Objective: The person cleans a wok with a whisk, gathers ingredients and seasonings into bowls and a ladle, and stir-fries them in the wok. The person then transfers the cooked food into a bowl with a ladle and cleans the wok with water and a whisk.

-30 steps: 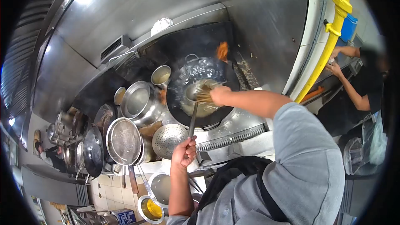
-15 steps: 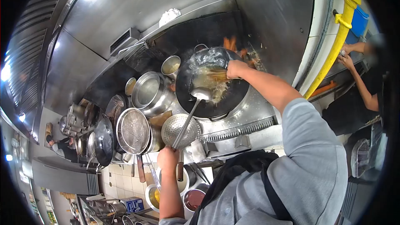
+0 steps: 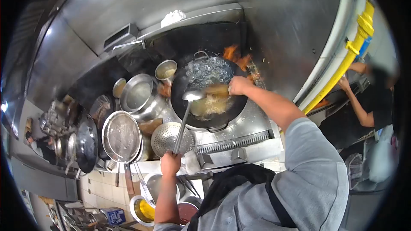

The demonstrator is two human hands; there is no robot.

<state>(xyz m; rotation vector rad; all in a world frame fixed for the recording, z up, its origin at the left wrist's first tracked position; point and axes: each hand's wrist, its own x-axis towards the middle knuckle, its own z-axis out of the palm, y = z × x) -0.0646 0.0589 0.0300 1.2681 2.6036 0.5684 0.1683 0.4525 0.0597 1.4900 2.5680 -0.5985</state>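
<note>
My left hand (image 3: 171, 162) is closed around the long handle of a metal ladle (image 3: 194, 96), whose bowl hangs over the left side of a large black wok (image 3: 233, 115). My right hand (image 3: 240, 85) grips a brown wok brush (image 3: 216, 89), somewhat blurred, its bristle end reaching into the wok. Bubbling, splashing water (image 3: 209, 70) fills the far part of the wok, and yellowish liquid lies nearer to me. Orange flames (image 3: 238, 57) rise behind the wok's far right rim.
Left of the wok stand a steel pot (image 3: 139, 92), a wire-mesh strainer (image 3: 121, 137) and a perforated skimmer (image 3: 165, 139). A bowl of yellow liquid (image 3: 146, 209) sits low by my left forearm. A yellow pipe (image 3: 332, 83) runs at right; beyond it a person in black (image 3: 379, 98) works.
The view has shifted, so most of the scene sits farther left. More splashing water shows at the wok's far side, and the flames look larger. Both hands keep their holds.
</note>
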